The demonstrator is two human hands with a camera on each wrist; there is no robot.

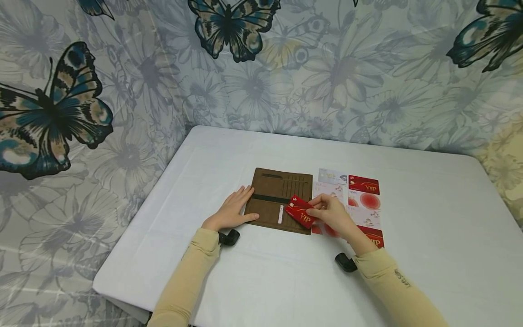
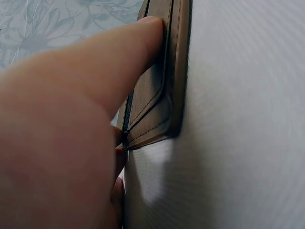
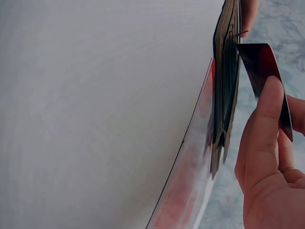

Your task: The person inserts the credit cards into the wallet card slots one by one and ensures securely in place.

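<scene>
A brown card wallet [image 1: 267, 184] lies opened out on the table, its slotted inside up, with a dark fold band across the middle. My left hand [image 1: 231, 210] rests on its left edge, fingers extended; in the left wrist view the thumb [image 2: 143, 38] presses on a stitched pocket. Between thumb and fingers, my right hand [image 1: 336, 217] pinches a red VIP card [image 1: 297, 208], held at a slant over the wallet's lower right slots. The right wrist view shows this card [image 3: 257, 62] tilted above the wallet edge [image 3: 221, 71]. A white strip [image 1: 280, 214] shows on the wallet beside the card.
Right of the wallet, several cards lie in two columns, among them a red VIP card [image 1: 363, 185], a white card with red circles [image 1: 367, 200] and a grey one [image 1: 332, 175]. My right hand partly covers them. A white cloth [image 1: 429, 218] covers the table.
</scene>
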